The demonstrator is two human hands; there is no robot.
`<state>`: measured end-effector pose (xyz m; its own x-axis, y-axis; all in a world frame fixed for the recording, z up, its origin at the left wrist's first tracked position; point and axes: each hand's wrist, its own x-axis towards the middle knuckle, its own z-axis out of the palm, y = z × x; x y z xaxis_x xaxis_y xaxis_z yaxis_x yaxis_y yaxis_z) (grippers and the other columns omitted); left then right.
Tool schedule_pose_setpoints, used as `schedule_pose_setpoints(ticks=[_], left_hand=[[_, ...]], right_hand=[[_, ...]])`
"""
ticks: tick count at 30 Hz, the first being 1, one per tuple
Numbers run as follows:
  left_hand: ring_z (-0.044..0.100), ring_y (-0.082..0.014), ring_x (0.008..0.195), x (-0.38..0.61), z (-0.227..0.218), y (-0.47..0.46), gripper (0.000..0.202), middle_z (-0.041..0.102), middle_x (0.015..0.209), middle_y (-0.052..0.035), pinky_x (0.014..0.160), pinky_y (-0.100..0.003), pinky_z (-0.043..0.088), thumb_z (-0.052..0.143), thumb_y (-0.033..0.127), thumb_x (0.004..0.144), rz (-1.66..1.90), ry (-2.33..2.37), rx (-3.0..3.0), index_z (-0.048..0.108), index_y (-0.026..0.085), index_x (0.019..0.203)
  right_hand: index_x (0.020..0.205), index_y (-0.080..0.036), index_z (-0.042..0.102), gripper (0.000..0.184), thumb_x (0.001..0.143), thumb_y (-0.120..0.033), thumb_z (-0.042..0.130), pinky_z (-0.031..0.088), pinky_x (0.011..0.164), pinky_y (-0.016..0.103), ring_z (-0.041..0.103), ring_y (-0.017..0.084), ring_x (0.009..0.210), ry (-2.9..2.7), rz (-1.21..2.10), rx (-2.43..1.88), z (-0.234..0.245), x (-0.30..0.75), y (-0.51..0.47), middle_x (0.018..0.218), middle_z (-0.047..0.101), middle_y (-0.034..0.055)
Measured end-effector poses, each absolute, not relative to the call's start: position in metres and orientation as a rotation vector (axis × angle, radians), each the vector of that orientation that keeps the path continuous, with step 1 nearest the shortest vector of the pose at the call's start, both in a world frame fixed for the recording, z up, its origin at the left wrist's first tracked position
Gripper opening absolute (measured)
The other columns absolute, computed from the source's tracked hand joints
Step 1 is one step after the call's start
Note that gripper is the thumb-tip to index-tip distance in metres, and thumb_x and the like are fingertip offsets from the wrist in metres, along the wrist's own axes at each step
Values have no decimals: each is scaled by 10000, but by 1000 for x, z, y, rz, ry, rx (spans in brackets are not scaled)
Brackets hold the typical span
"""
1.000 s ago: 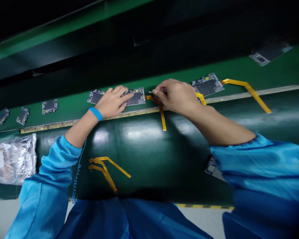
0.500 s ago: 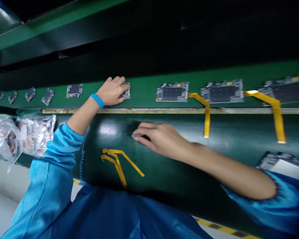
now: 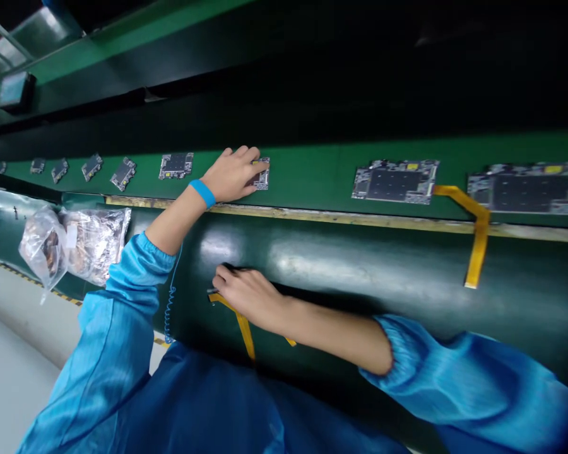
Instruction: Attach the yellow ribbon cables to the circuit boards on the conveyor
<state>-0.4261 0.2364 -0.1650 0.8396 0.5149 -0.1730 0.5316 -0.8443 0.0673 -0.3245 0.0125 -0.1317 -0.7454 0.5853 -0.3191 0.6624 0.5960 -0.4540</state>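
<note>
A factory line runs across the view: a green conveyor belt [image 3: 312, 176] sits above a tan rail [image 3: 312, 217], and a glossy dark green panel [image 3: 360, 265] curves away below the rail.

Just above the rail, a small circuit board [image 3: 261, 174] lies on the belt under the left hand [image 3: 231, 175]. That hand is curved and fairly narrow, its fingertips over the board, though I can't tell whether it grips it. Well below the rail, the right hand [image 3: 248, 299] is closed to a narrow pinch on the dark panel, holding a small dark sliver [image 3: 213, 291] too small to identify. A yellow flex cable [image 3: 243, 328] lies under and beside that hand.

Farther along above the rail, to the right, are two large circuit boards [image 3: 395, 181], and a second yellow flex cable [image 3: 478, 252] trails from one of them across the rail. To the left, a row of smaller boards [image 3: 123, 173] lines the belt. Below the rail at far left sit clear plastic bags [image 3: 92, 246] of parts. The person wears blue sleeves [image 3: 464, 372] — and, on the left wrist, a blue wristband [image 3: 202, 193] with a coiled cord [image 3: 170, 315].
</note>
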Motion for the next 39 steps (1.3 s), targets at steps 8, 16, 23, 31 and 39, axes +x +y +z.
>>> schedule_pose_setpoints(ticks=[8, 16, 23, 31, 39], left_hand=[[573, -394, 1356, -428, -158, 239, 579, 615, 1503, -195, 1036, -525, 512, 643, 307, 1017, -199, 738, 2880, 588, 230, 1589], [558, -399, 1356, -413, -152, 245, 362, 595, 1496, -187, 977, -498, 535, 659, 291, 1027, -262, 484, 2922, 736, 244, 1378], [576, -406, 1313, -412, -153, 250, 305, 594, 1469, -191, 921, -498, 543, 629, 352, 1055, -271, 429, 2927, 750, 219, 1301], [523, -425, 1374, -409, -157, 248, 482, 566, 1529, -185, 976, -502, 531, 648, 549, 1062, -240, 430, 2922, 680, 259, 1445], [528, -424, 1389, -404, -167, 246, 503, 582, 1510, -177, 984, -539, 553, 662, 522, 1049, -174, 502, 2903, 636, 263, 1479]], right_hand=[[1071, -240, 764, 163, 1087, -303, 615, 531, 740, 326, 773, 229, 891, 2728, -1648, 1416, -144, -291, 20, 1029, 844, 56], [871, -232, 760, 433, 957, -652, 704, 521, 653, 329, 649, 204, 699, 2266, -1884, 2271, -153, -199, 80, 780, 733, 28], [941, -161, 824, 219, 865, -366, 814, 544, 704, 345, 695, 234, 814, 1992, -1695, 2657, -164, -187, 121, 898, 810, 88], [884, -191, 791, 173, 923, -359, 771, 515, 698, 359, 660, 229, 762, 2000, -1495, 2675, -183, -185, 147, 819, 763, 68], [877, -184, 761, 129, 937, -297, 775, 484, 729, 360, 640, 227, 792, 1929, -1442, 2745, -184, -186, 151, 877, 776, 100]])
